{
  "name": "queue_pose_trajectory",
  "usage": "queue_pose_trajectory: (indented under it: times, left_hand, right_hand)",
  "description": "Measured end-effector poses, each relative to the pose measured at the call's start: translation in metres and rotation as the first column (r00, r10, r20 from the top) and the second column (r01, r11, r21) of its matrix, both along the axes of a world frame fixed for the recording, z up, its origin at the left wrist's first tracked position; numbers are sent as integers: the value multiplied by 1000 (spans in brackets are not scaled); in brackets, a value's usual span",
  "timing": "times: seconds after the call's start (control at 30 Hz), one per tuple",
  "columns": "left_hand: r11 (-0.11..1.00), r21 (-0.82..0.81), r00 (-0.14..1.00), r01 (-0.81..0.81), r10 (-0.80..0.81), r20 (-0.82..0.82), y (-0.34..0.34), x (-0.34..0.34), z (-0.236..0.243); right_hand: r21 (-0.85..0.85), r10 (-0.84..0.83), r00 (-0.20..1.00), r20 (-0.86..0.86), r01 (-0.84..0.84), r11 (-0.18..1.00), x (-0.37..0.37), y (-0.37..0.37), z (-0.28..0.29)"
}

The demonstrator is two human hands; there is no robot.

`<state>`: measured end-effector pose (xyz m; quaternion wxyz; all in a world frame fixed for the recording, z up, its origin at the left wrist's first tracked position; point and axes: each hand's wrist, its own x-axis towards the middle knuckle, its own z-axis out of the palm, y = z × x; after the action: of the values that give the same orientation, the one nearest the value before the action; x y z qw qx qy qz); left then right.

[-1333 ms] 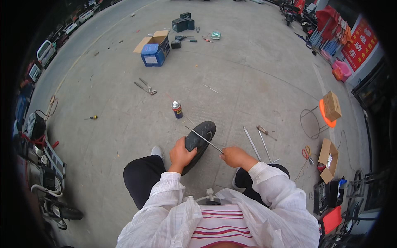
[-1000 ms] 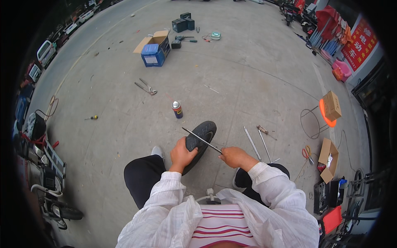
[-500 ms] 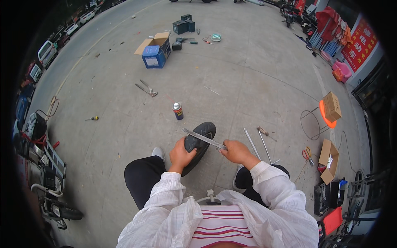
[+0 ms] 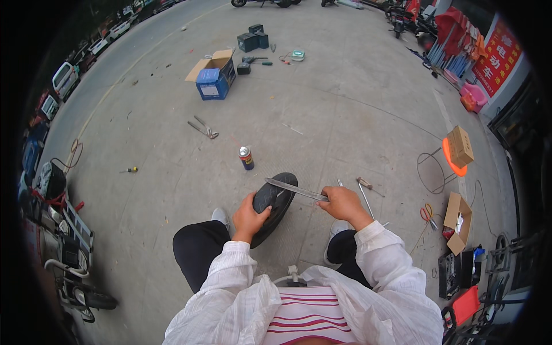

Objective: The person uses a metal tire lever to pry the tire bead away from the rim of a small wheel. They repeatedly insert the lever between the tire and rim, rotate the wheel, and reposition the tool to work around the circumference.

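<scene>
Upright between my legs stands a small black tyre (image 4: pixel 268 197), with a rim hole on its right side. My left hand (image 4: pixel 247 217) is closed on its near left edge, thumb on the tread. In my right hand (image 4: pixel 343 205) is a flat, narrow metal tyre lever (image 4: pixel 299 190), its grip end hidden by my fingers. The lever lies slantwise, its far tip over the top of the tyre. Whether the tip presses on the rubber I cannot tell. Just beyond the tyre a spray can (image 4: pixel 246 158) stands on the concrete.
Slip-joint pliers (image 4: pixel 204 130) and a screwdriver (image 4: pixel 131 169) lie left of the can. Metal rods (image 4: pixel 365 200) and a wooden-handled tool (image 4: pixel 364 183) are beyond my right hand. Scissors (image 4: pixel 427 213) and an open carton (image 4: pixel 458 221) sit further right. A blue box (image 4: pixel 213 82) is ahead.
My right hand has shifted right and slightly up with the lever, drawing its tip from the tyre's left edge onto its top. My left hand keeps its hold.
</scene>
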<state>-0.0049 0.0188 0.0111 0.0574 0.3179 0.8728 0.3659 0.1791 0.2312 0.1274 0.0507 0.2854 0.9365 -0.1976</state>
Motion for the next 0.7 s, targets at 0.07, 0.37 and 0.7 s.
queue_pose_trajectory:
  times: [0.07,0.37,0.7]
  left_hand:
    - [999,-43,1000,-26,26,6,2,2,3]
    - [967,-210,988,-145,131,-76,6,3,-11]
    - [986,-146,988,-85,65,-138,6,-4,-9]
  right_hand:
    - [6,-5,1000,14,5,1000,3,2,9]
    - [-1,9,996,92,-9,1000,20,14,24]
    - [-8,88,985,149,-88,996,21,10,13]
